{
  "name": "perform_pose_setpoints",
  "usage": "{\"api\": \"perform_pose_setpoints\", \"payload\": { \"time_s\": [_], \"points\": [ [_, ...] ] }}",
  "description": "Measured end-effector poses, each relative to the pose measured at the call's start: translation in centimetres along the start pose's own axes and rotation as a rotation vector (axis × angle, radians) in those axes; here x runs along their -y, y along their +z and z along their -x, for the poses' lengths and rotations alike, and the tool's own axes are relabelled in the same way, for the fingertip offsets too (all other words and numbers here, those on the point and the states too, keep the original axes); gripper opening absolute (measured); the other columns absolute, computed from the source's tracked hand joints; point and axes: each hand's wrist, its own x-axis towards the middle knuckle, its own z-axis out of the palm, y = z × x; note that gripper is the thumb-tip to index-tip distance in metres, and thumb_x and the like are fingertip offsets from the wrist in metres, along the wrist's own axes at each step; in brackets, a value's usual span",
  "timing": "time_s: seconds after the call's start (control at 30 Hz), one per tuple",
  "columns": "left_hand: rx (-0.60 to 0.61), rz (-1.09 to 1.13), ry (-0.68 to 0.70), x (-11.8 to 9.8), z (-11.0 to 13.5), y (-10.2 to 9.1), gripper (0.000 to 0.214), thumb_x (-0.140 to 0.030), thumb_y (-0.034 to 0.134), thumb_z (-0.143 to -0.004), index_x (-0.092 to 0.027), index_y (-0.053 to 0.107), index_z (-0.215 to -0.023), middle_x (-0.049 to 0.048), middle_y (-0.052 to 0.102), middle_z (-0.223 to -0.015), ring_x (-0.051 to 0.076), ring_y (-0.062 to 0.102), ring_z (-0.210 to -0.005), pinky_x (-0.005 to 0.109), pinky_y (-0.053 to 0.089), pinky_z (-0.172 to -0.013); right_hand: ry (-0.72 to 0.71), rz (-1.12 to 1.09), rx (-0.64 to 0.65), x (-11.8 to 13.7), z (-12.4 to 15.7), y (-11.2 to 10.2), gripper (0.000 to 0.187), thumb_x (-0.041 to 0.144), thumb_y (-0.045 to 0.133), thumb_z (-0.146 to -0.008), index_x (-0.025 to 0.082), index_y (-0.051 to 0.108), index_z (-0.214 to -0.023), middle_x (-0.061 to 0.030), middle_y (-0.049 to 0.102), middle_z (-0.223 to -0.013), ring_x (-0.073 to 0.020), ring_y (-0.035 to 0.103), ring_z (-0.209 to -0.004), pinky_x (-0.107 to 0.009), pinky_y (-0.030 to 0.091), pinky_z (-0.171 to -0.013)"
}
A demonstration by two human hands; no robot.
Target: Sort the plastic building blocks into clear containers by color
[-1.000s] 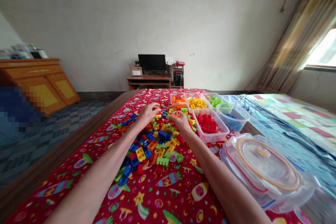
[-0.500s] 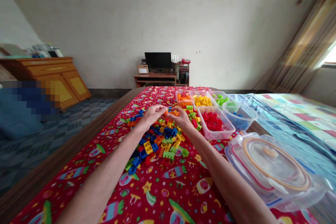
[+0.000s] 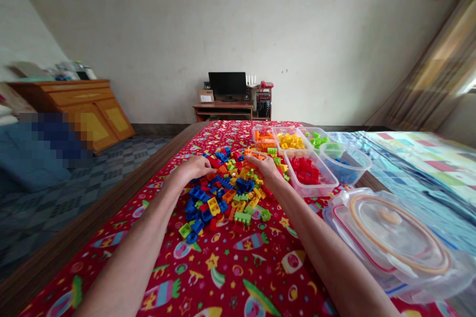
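Note:
A heap of mixed plastic bricks [image 3: 226, 188] in blue, orange, yellow, green and red lies on a red patterned cloth [image 3: 230, 267]. My left hand [image 3: 195, 167] rests on the heap's left edge, fingers curled down onto the bricks; what it grips, if anything, is hidden. On the heap's far right side my right hand [image 3: 265, 166] is closed round orange bricks [image 3: 256, 156]. Just right of that hand stands the clear tub of red bricks [image 3: 308, 171].
Clear tubs of orange bricks [image 3: 262, 136], yellow bricks [image 3: 290, 139] and green bricks [image 3: 316, 138] stand in a row at the back. A round bowl with blue bricks [image 3: 345, 163] is to the right. Stacked container lids [image 3: 390, 237] lie near right.
My hands met over the heap half a second ago, then parted. The left has dropped to the heap's left edge. The right has stayed near the far right with orange bricks.

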Motion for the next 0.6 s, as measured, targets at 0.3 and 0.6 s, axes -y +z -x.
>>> {"api": "perform_pose_setpoints", "payload": {
  "time_s": [0.3,0.6],
  "points": [
    [-0.022,-0.128,0.127,-2.2,0.8,0.4,0.018,-0.025,0.058,-0.06,-0.02,0.058,-0.043,-0.0005,0.051,-0.043,0.013,0.045,-0.047,0.025,0.028,-0.05,0.074,-0.238,0.048,0.5,0.7,0.3,0.031,0.03,0.081,-0.057,0.019,0.064,-0.081,0.0037,0.066,-0.068,-0.0082,0.058,-0.058,-0.018,0.041,-0.049],
    [-0.054,0.133,0.154,-1.9,0.5,-0.3,0.02,-0.03,0.048,-0.065,-0.018,0.063,-0.06,-0.0006,0.059,-0.055,0.014,0.052,-0.054,0.023,0.034,-0.051,0.113,-0.321,0.068,0.9,1.2,0.4,0.026,0.028,0.078,-0.06,0.021,0.063,-0.08,0.0031,0.069,-0.077,-0.0114,0.063,-0.071,-0.022,0.05,-0.065]
  ]
}}
